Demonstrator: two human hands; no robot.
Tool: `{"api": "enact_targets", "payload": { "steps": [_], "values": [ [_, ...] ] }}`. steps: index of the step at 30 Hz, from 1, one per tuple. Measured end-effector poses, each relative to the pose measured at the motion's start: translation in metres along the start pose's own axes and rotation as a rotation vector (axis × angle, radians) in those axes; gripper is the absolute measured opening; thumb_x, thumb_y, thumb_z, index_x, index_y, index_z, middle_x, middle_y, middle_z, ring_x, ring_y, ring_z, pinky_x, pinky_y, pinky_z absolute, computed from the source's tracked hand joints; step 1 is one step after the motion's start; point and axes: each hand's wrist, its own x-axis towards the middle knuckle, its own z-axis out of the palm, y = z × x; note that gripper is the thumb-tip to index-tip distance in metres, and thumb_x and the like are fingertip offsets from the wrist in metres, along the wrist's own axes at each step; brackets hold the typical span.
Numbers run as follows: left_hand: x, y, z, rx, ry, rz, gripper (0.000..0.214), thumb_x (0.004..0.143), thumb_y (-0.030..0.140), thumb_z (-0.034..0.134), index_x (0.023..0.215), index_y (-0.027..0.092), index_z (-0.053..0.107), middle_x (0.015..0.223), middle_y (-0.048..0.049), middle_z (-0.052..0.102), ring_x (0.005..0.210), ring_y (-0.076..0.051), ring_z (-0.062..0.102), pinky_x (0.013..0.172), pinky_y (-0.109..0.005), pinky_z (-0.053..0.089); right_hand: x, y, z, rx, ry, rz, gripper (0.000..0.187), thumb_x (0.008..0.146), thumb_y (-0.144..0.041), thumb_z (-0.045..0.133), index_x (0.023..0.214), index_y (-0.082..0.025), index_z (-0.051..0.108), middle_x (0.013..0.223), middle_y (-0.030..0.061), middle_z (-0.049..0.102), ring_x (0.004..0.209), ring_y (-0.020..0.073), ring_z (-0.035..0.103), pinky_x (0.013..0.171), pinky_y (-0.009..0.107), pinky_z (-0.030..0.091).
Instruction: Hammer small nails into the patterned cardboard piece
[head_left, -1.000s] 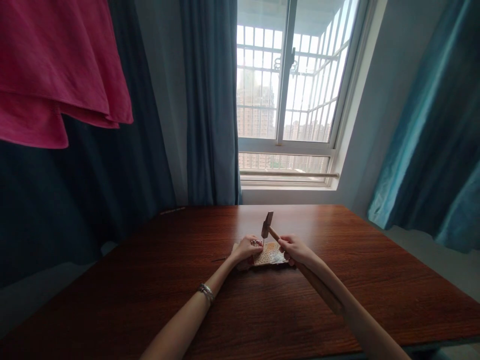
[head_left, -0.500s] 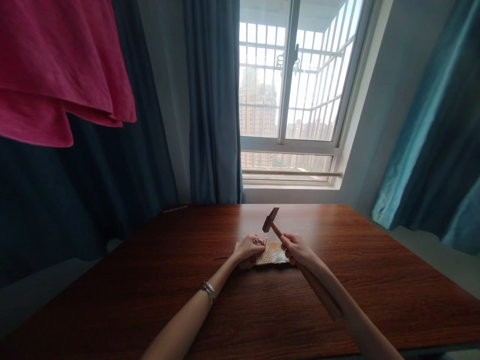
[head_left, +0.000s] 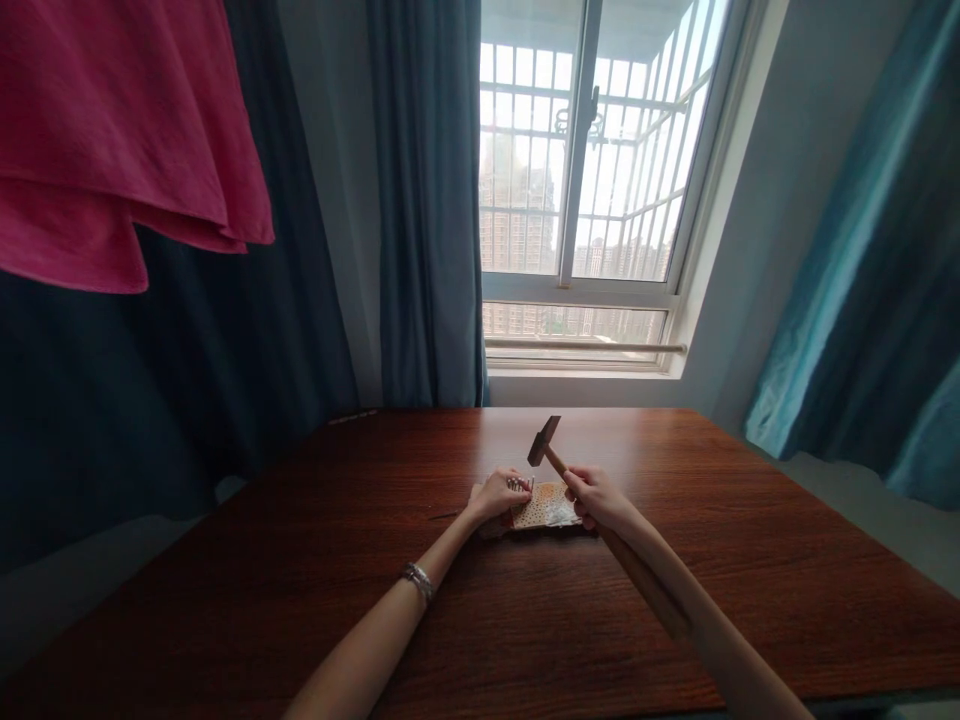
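My right hand is wrapped round the wooden handle of a hammer, its dark metal head raised just above a nail. Between the thumb and fingers of my left hand a thin nail stands upright on the board. Several more nails show in a row beside those fingers. Under both hands lies a pale board dotted with small holes, with a whitish, shiny patch near its right end. My left hand covers the board's left part.
The board rests on a dark reddish-brown wooden table. A thin dark item lies left of the board. Behind stand a barred window and blue curtains. A pink cloth hangs at upper left.
The hammer and my right hand have shifted very slightly to the right. My left hand stays in place at the nail.
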Motion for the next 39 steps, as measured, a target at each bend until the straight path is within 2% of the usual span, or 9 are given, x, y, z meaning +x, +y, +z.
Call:
{"api": "enact_targets", "payload": {
  "steps": [10, 23, 28, 34, 39],
  "values": [
    [0.002, -0.001, -0.001, -0.008, -0.019, 0.007, 0.013, 0.062, 0.024, 0.061, 0.068, 0.014, 0.066, 0.076, -0.0018, 0.063, 0.074, -0.013, 0.057, 0.068, -0.02, 0.042, 0.007, 0.009, 0.003, -0.057, -0.011, 0.009, 0.024, 0.079, -0.039, 0.04, 0.073, -0.016, 0.045, 0.058, -0.005, 0.041, 0.032, 0.0026, 0.038, 0.027, 0.015, 0.032],
    [0.002, -0.004, 0.001, 0.001, -0.012, 0.007, 0.012, 0.062, 0.024, 0.06, 0.067, 0.015, 0.067, 0.077, -0.0021, 0.063, 0.076, -0.014, 0.057, 0.072, -0.021, 0.042, 0.002, -0.001, 0.0, -0.087, -0.035, 0.053, 0.024, 0.079, -0.038, 0.042, 0.07, -0.016, 0.044, 0.055, -0.0051, 0.042, 0.031, 0.0021, 0.037, 0.028, 0.014, 0.032],
    [0.002, -0.003, 0.0, 0.004, -0.006, 0.019, 0.013, 0.062, 0.025, 0.06, 0.067, 0.015, 0.067, 0.076, -0.0021, 0.063, 0.075, -0.014, 0.056, 0.07, -0.021, 0.041, 0.004, -0.002, -0.001, -0.05, -0.009, 0.005, 0.023, 0.08, -0.036, 0.038, 0.07, -0.016, 0.043, 0.057, -0.0047, 0.041, 0.032, 0.0026, 0.036, 0.027, 0.016, 0.032],
    [0.002, -0.001, -0.001, 0.023, -0.029, 0.039, 0.012, 0.063, 0.023, 0.059, 0.068, 0.015, 0.067, 0.075, -0.002, 0.063, 0.076, -0.014, 0.056, 0.072, -0.021, 0.041, 0.006, 0.006, 0.001, -0.115, -0.029, 0.022, 0.023, 0.08, -0.036, 0.039, 0.07, -0.016, 0.044, 0.058, -0.0047, 0.041, 0.031, 0.0025, 0.038, 0.027, 0.015, 0.032],
    [0.002, -0.003, -0.001, 0.063, -0.013, 0.021, 0.013, 0.063, 0.025, 0.059, 0.067, 0.015, 0.067, 0.074, -0.0017, 0.064, 0.073, -0.014, 0.057, 0.07, -0.021, 0.041, 0.002, 0.0, -0.001, -0.087, -0.033, 0.007, 0.025, 0.079, -0.04, 0.041, 0.072, -0.016, 0.045, 0.056, -0.0055, 0.041, 0.031, 0.0018, 0.037, 0.027, 0.014, 0.032]
  ]
}}
